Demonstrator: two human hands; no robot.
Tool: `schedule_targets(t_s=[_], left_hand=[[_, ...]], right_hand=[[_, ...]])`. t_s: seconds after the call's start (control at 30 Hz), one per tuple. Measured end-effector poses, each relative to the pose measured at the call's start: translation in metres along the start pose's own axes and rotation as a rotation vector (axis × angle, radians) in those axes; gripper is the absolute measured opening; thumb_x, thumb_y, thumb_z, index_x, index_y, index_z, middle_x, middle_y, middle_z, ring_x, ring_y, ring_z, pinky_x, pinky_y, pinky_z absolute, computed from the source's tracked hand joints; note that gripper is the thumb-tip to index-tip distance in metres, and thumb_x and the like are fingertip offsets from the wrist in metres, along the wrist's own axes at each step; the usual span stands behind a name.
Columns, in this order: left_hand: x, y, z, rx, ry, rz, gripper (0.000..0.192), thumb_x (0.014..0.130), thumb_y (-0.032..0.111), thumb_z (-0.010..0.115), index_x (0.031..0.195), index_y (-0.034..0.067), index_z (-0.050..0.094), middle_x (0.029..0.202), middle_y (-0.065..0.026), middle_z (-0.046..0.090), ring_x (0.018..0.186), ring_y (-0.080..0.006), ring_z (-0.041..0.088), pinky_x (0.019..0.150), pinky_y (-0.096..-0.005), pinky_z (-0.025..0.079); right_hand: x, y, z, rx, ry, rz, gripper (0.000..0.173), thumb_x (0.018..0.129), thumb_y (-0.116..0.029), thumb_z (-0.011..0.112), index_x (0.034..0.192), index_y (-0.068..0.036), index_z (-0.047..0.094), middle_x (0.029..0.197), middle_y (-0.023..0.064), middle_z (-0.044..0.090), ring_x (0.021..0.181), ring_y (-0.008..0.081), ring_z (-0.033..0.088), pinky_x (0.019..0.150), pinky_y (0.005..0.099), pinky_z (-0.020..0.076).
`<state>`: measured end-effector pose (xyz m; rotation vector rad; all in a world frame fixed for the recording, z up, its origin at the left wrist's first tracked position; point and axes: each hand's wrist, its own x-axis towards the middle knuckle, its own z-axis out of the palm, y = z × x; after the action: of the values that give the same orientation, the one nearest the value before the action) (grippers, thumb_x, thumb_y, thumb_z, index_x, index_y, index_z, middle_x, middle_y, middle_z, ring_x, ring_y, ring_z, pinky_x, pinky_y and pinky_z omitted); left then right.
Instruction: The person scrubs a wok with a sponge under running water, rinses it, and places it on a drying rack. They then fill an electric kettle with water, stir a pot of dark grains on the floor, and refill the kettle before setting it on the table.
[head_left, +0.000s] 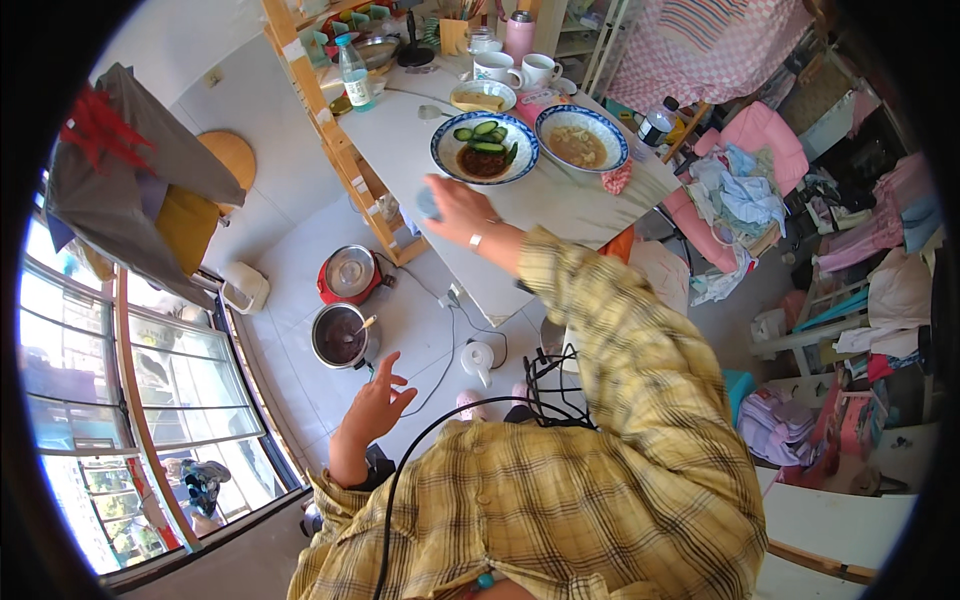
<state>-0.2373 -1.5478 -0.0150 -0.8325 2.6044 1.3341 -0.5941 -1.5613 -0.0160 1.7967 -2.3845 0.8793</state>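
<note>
At the table's left edge, my right hand (459, 211) is closed around a small blue-grey pad (427, 203), perhaps a sponge or cloth; the fingers partly hide it. Just beyond the hand stands a blue-rimmed bowl (445, 157) with cucumber slices and dark brown sauce. To its right is a similar bowl (619, 135) of cloudy soup-like food. My left hand (373, 406) hangs in the air above the floor, fingers apart and holding nothing, near a steel pot (319, 358) with dark contents and a utensil handle.
Behind the bowls are an oval dish (510, 91), two mugs (493, 67), a pink flask (520, 37) and a blue-capped bottle (354, 75). On the floor are a red cooker (324, 280), a white kettle (478, 358) and cables (452, 330). A wooden frame (349, 169) borders the table's left.
</note>
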Motion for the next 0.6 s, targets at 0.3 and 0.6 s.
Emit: schedule_targets(t_s=[0.3, 0.6], left_hand=[[-0.010, -0.003, 0.002, -0.065, 0.081, -0.128, 0.067, 0.092, 0.017, 0.069, 0.147, 0.007, 0.032, 0.106, -0.0172, 0.070, 0.088, -0.0293, 0.072, 0.075, -0.0381, 0.055], [0.020, -0.004, 0.001, -0.092, 0.129, -0.054, 0.064, 0.092, 0.014, 0.068, 0.146, 0.007, 0.034, 0.103, -0.0173, 0.070, 0.086, -0.0301, 0.072, 0.074, -0.0380, 0.055]], right_hand=[[0.094, -0.022, 0.041, -0.108, -0.140, 0.064, 0.058, 0.082, -0.011, 0.068, 0.131, 0.009, 0.042, 0.122, 0.0232, 0.050, 0.097, 0.0350, 0.067, 0.077, 0.0426, 0.0581], [-0.012, 0.079, -0.071, -0.155, -0.318, 0.004, 0.027, 0.084, -0.032, 0.060, 0.075, -0.009, 0.070, 0.077, 0.0145, 0.069, 0.079, 0.0352, 0.068, 0.070, 0.0483, 0.0536]])
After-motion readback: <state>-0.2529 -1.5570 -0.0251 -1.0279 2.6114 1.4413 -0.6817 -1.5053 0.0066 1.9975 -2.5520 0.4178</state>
